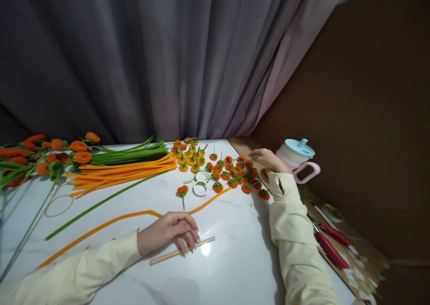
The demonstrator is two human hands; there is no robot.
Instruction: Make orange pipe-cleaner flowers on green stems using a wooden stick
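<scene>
My left hand (174, 231) rests over a thin wooden stick (164, 257) on the white table, its fingers loosely bent and apart. An orange chenille stem (101, 226) runs behind that hand. My right hand (270, 160) is stretched out at the far right, beside small orange pompom flowers (239, 178) with green centres; its fingers look extended, and their undersides are hidden. Just behind it stands a mug (295, 155) with a blue lid and pink handle. One orange flower with a green stem (182, 191) lies alone, near two white rings (200, 188).
Orange chenille stems (124, 173) and green ones (134, 155) lie bundled at the back left. Finished-looking orange flowers (80, 150) fill the left edge. Yellow pompoms (195, 161) sit mid-back. Red-handled pliers (331, 249) and a tape roll (333, 212) lie right, below a grey curtain (161, 63).
</scene>
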